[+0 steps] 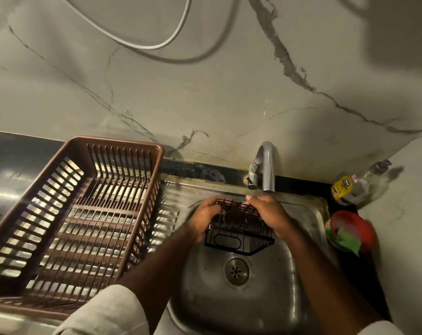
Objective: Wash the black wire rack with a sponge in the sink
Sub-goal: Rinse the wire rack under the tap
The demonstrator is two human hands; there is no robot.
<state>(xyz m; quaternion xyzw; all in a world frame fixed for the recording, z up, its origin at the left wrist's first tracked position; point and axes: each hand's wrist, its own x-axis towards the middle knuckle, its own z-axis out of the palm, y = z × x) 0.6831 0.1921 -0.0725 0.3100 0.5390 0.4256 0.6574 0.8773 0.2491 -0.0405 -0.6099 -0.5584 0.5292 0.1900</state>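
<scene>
Black wire rack (239, 235) held over sink (229, 305), just under tap (269, 165): left hand (205, 216) fingers curled round its left edge, right hand (270, 213) pinching far rim. Risk: slick wire slips, knocks spout (v. close). Green sponge (347, 241), prob., lies in red bowl (365, 228) at right, unreached; brown basket (118, 141) crowds left.

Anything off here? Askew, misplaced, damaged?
Two things. The green sponge sits in the red bowl right of the sink, while left hand and right hand both grip the black wire rack without it. The brown dish basket lies askew, angled to the sink edge. No damage visible.
</scene>
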